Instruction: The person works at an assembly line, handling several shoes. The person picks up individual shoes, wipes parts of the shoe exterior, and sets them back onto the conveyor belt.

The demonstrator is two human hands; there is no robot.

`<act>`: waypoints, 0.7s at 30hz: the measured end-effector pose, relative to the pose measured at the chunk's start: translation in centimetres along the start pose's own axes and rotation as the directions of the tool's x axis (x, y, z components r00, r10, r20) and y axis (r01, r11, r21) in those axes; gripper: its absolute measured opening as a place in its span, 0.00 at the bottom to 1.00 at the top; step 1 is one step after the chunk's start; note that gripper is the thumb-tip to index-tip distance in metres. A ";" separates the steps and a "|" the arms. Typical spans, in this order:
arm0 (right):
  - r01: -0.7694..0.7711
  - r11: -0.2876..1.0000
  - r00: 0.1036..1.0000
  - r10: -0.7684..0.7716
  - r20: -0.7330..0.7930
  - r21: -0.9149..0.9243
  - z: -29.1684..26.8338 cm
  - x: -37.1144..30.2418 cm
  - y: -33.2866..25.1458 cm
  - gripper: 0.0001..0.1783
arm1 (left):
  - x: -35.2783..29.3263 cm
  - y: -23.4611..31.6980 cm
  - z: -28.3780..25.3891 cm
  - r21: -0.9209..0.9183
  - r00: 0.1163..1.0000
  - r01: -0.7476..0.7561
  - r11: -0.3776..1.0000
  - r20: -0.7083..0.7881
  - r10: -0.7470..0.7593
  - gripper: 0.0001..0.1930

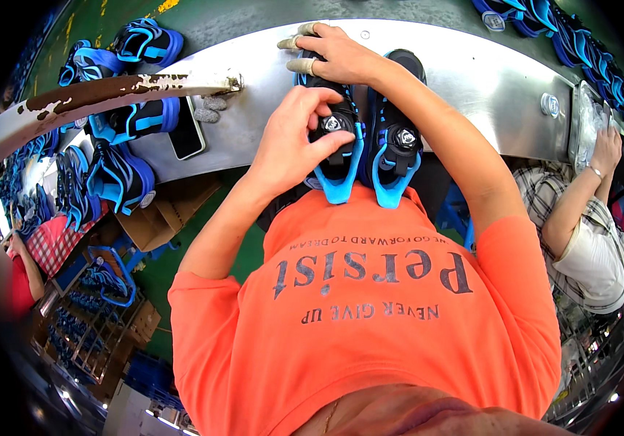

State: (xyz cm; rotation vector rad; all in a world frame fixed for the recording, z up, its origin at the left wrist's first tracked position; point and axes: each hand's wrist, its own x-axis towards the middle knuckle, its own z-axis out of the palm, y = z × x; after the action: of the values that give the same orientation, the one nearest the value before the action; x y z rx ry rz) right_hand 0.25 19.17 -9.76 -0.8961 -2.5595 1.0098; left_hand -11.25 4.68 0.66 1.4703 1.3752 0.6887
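Observation:
Two black shoes with bright blue collars lie side by side on the metal table, heels toward me: the left shoe (337, 174) and the right shoe (396, 156). Each carries a round dial on its tongue. My left hand (288, 138) is at the left shoe, thumb and fingers closed about its dial (332, 124). Over that same shoe's toe reaches my right hand (337, 55), its fingers bent around the front; pale finger cots cover several fingertips. The right shoe stands untouched beside my right forearm, its dial (403, 138) in plain sight.
A rusty, chipped metal bar (101, 93) crosses the table's left side. Beneath it lie a phone (187, 134) and several blue-black shoes (119, 174). To the right sit a small round roll (549, 105) and a metal tray (588, 120), where a co-worker's hand (605, 150) rests.

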 end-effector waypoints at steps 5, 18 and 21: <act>0.025 1.000 1.000 -0.025 -0.016 0.005 -0.3 0.2 0.4 0.25 | 0.0 -0.2 -0.5 -0.167 0.998 -0.021 0.986 0.057 0.031 0.26; 0.068 0.997 0.996 -0.065 -0.065 0.046 -0.1 0.1 0.5 0.25 | 0.0 -0.2 0.3 0.144 0.987 -0.119 0.982 -0.090 0.132 0.26; 0.085 0.994 0.996 -0.082 -0.047 0.068 -0.2 0.4 0.4 0.25 | 0.3 -1.9 -0.6 -0.158 0.994 -0.045 0.986 0.094 0.061 0.24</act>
State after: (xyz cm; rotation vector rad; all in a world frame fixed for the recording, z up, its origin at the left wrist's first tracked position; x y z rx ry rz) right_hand 0.24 19.74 -9.92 -0.7781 -2.4868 1.0363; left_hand -12.44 4.96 -0.88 1.4015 1.1840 0.7315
